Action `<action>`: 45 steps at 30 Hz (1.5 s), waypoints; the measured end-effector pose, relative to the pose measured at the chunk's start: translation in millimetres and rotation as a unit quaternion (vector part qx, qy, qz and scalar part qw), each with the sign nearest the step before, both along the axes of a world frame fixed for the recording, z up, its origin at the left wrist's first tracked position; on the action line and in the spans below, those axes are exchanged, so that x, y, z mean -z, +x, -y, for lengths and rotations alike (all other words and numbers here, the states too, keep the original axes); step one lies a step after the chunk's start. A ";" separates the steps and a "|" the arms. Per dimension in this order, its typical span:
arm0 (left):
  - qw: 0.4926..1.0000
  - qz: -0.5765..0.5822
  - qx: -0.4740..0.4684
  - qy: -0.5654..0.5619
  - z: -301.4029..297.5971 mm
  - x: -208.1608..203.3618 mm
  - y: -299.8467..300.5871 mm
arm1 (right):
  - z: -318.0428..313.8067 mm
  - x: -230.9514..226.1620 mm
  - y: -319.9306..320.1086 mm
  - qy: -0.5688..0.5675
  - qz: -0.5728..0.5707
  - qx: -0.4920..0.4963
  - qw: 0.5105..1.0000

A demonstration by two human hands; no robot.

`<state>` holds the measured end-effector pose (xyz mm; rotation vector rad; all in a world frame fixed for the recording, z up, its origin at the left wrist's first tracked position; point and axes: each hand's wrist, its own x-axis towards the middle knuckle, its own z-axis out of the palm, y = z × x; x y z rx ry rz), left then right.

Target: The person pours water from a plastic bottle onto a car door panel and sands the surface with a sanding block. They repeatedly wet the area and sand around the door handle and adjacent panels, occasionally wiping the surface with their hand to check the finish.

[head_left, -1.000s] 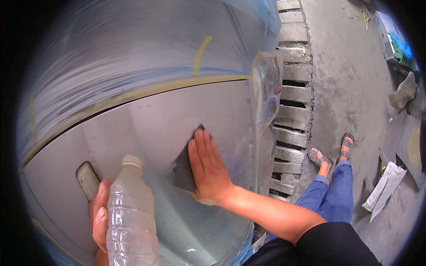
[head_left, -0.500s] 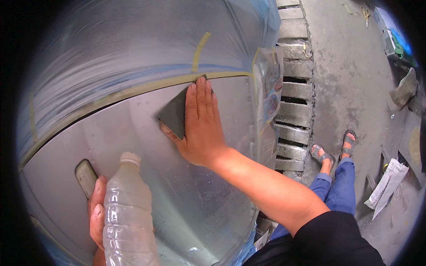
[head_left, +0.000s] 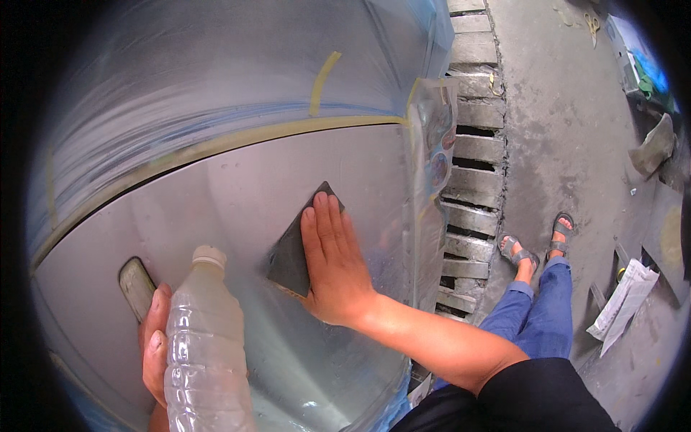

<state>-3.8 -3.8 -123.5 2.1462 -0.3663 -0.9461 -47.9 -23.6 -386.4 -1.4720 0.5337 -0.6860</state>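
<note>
My right hand [head_left: 335, 263] lies with its fingers stretched flat over a dark grey sheet of sandpaper [head_left: 291, 252], holding it against a light grey car body panel [head_left: 223, 191]. One corner of the sheet sticks out past the fingertips, and my thumb is mostly hidden. At the lower left my left hand [head_left: 154, 353] is closed round a clear ribbed plastic bottle [head_left: 205, 345] with a whitish top. The bottle stands upright in front of the panel and hides most of those fingers. Beside that hand is an oval recess [head_left: 137, 288] in the panel. The panel's lower part looks wet.
Yellow masking tape [head_left: 216, 147] runs along the panel's upper edge, below clear plastic film [head_left: 237, 57]. Printed masking sheet [head_left: 434, 137] hangs at its right edge. A slatted floor drain [head_left: 479, 151] crosses the floor. Scissors [head_left: 592, 27] and folded paper [head_left: 625, 302] lie farther right.
My right hand has slid down the panel with the sandpaper, away from the taped upper edge. My left hand and the bottle have hardly moved.
</note>
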 end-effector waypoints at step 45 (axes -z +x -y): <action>0.618 0.518 0.581 0.112 -8.6 -3.6 22.3 | 2.0 6.4 10.2 -0.079 0.088 0.039 0.992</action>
